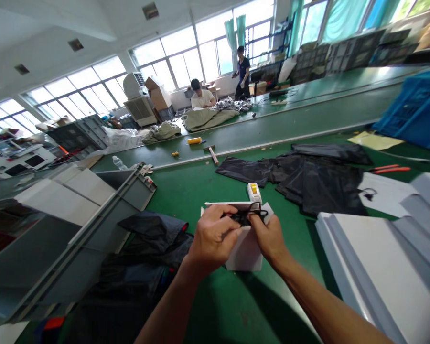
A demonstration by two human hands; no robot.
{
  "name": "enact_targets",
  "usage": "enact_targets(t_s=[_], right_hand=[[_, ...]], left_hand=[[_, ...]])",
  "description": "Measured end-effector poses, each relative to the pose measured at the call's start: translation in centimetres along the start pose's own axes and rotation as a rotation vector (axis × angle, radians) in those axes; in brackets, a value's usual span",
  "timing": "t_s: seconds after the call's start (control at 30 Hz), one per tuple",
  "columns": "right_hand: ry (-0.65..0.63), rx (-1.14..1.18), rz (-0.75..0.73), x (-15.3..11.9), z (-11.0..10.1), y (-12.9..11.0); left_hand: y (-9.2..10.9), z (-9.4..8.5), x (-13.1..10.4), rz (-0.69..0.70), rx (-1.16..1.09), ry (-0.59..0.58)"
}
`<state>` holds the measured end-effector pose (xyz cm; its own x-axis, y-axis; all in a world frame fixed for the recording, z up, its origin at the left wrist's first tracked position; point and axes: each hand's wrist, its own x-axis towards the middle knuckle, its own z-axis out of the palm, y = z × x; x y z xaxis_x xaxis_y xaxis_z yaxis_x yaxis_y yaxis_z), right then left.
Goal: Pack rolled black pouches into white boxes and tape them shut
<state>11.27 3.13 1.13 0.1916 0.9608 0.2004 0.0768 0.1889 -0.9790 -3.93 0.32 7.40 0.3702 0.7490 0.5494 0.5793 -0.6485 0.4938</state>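
A small white box (pixel 244 253) stands upright on the green table in front of me, its top flaps up. Bundled black cable (pixel 242 217) fills the opening, with a loop rising above the rim. My left hand (pixel 215 236) is closed at the box's left edge, its curled fingers and thumb on the cable. At the right side, my right hand (pixel 269 235) grips the box wall with the thumb pressed down into the opening against the cable; its other fingers are mostly hidden. Just behind the box is a white-and-yellow tape dispenser-like item (pixel 254 192).
Black plastic bags (pixel 308 179) lie behind to the right, more dark bags (pixel 154 239) to the left. A grey crate (pixel 93 248) holds white boxes. White cartons (pixel 372 258) and a blue crate (pixel 415 110) flank the right. Two people (pixel 242 74) are across the tables.
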Motion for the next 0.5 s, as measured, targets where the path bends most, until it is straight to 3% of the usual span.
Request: enact_targets(t_s=[0.13, 0.3, 0.37, 0.5], right_hand=[[0.01, 0.01, -0.003, 0.1, 0.0, -0.1], [-0.042, 0.084, -0.068, 0.0, -0.2, 0.1], [-0.043, 0.079, -0.061, 0.0, -0.1, 0.3], [-0.021, 0.05, -0.001, 0.0, 0.0, 0.7]], left_hand=[[1.4, 1.4, 1.8, -0.09, 0.04, -0.004], [1.6, 1.7, 2.2, 0.21, -0.056, -0.059], [1.2, 1.4, 1.9, 0.189, 0.103, -0.053], [0.6, 0.7, 0.7, -0.065, 0.732, -0.004]])
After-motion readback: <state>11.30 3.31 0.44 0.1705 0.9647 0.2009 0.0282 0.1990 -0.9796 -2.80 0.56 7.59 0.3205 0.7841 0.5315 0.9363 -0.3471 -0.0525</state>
